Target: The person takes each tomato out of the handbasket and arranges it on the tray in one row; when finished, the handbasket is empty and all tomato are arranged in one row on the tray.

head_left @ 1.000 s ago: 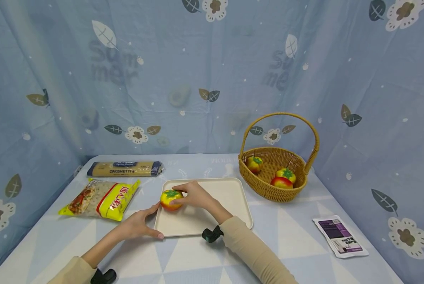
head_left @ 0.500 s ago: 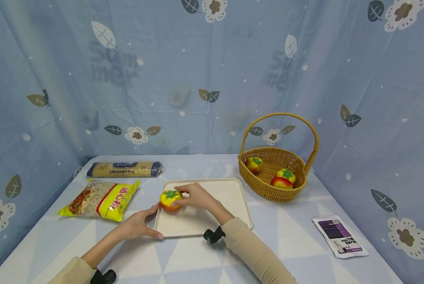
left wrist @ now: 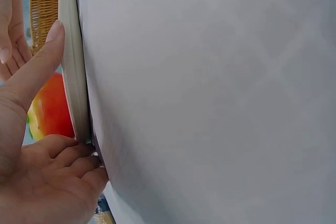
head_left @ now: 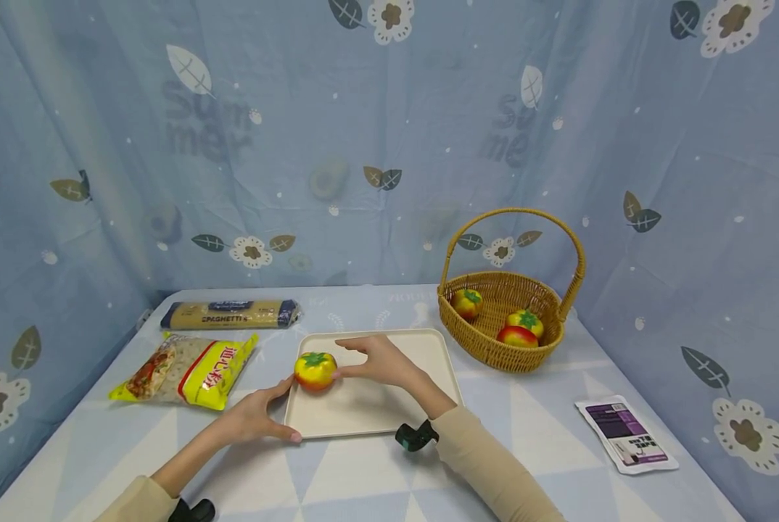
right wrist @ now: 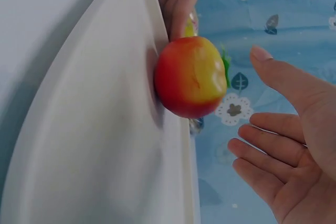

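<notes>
"Fruit [head_left: 315, 371] first: where does it sit?"

"On the cream tray [head_left: 363, 415], close to the rim at nine o'clock, taking twelve as the far side. It's red and yellow, green top facing up."

"And the right hand [head_left: 386, 361]?"

"Over the tray, just beside the fruit at its three o'clock. Thumb and fingers are spread apart, and the right wrist view shows a gap between them and the fruit, so nothing is in that grip."

"Left hand [head_left: 252, 417]?"

"It holds the tray's eight o'clock corner, thumb along the near edge, fingers against the nine o'clock side."

"What else lies about?"

"Going round the tray: a wicker basket [head_left: 471, 341] at two o'clock, with three more fruits [head_left: 467, 306] inside; a white-and-purple pouch [head_left: 627, 435] between three and four, well apart; a yellow bag [head_left: 190, 368] at nine; and a spaghetti packet [head_left: 226, 315] at ten. A blue printed curtain [head_left: 311, 109] hangs behind, at twelve."
</notes>
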The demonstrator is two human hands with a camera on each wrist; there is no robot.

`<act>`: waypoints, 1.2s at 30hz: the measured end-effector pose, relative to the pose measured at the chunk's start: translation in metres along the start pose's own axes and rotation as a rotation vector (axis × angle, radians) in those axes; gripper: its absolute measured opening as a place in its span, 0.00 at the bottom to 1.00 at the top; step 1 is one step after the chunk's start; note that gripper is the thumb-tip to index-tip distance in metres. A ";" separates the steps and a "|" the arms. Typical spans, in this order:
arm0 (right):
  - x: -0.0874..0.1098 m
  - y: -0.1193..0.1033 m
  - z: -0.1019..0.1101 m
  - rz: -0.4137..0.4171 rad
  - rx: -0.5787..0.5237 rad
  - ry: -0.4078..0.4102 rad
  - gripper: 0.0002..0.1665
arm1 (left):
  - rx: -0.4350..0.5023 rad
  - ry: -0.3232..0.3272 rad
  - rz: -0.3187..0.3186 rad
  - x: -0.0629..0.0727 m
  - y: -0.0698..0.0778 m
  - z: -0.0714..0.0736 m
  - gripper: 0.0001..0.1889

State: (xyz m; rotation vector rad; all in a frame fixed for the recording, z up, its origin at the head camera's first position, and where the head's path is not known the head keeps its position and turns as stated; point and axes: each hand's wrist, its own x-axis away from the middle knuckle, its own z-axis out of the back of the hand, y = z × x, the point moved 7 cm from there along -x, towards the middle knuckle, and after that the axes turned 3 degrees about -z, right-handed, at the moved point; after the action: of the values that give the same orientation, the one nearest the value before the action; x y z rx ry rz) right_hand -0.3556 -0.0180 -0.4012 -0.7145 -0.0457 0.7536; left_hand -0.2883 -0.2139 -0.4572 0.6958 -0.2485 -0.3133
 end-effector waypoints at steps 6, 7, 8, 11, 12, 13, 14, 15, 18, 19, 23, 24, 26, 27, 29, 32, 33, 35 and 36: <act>0.014 0.008 0.014 -0.015 -0.007 0.037 0.39 | -0.006 0.003 -0.008 0.000 -0.001 -0.001 0.62; 0.016 0.009 0.015 -0.015 -0.004 0.043 0.39 | -0.006 0.002 -0.010 0.000 -0.001 -0.001 0.62; 0.017 0.010 0.017 -0.015 -0.001 0.049 0.39 | -0.004 0.002 -0.012 0.000 -0.001 -0.001 0.62; 0.022 0.012 0.021 -0.011 -0.004 0.062 0.40 | -0.001 0.001 -0.007 0.000 -0.001 -0.002 0.62; 0.024 0.013 0.022 -0.012 -0.005 0.064 0.40 | 0.000 0.000 -0.006 0.000 -0.001 -0.002 0.62; 0.025 0.015 0.023 -0.015 -0.005 0.063 0.41 | -0.001 0.001 -0.004 0.000 -0.001 -0.002 0.62; 0.026 0.015 0.025 -0.018 -0.010 0.062 0.41 | 0.000 0.002 -0.003 0.000 -0.001 -0.002 0.62; 0.028 0.017 0.026 -0.022 -0.008 0.063 0.41 | -0.001 0.002 -0.002 0.000 -0.001 -0.002 0.62; 0.032 0.020 0.031 -0.025 0.018 0.071 0.42 | -0.001 0.004 -0.003 -0.001 -0.002 -0.001 0.62; 0.033 0.021 0.033 -0.024 0.027 0.075 0.42 | -0.001 0.004 -0.003 -0.001 -0.002 -0.001 0.62; 0.039 0.026 0.043 -0.027 0.086 0.099 0.41 | 0.000 0.002 -0.006 -0.001 -0.002 -0.001 0.62; 0.040 0.027 0.047 -0.027 0.092 0.107 0.40 | 0.002 0.002 -0.008 -0.001 -0.002 -0.001 0.62; 0.043 0.029 0.053 -0.026 0.105 0.124 0.39 | 0.005 0.003 -0.010 -0.001 -0.002 0.000 0.62; 0.044 0.030 0.057 -0.019 0.109 0.134 0.39 | 0.007 0.004 -0.012 -0.001 -0.001 0.000 0.62; 0.046 0.032 0.062 -0.010 0.107 0.143 0.39 | 0.009 0.005 -0.017 -0.001 -0.001 0.000 0.62; 0.049 0.039 0.068 -0.012 0.107 0.138 0.39 | 0.010 0.004 -0.020 -0.001 -0.001 0.001 0.62; 0.050 0.041 0.070 -0.010 0.108 0.136 0.40 | 0.010 0.003 -0.021 -0.001 -0.001 0.001 0.62; 0.052 0.044 0.074 -0.008 0.104 0.135 0.40 | 0.013 0.002 -0.022 -0.001 -0.001 0.000 0.62; 0.053 0.046 0.076 -0.006 0.105 0.139 0.40 | 0.015 0.002 -0.024 -0.001 0.000 0.000 0.62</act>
State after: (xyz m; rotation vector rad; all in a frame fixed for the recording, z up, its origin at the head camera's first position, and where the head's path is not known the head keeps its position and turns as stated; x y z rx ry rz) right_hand -0.3656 0.0829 -0.3817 -0.6650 0.1174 0.6933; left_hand -0.2897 -0.2139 -0.4574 0.7139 -0.2405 -0.3336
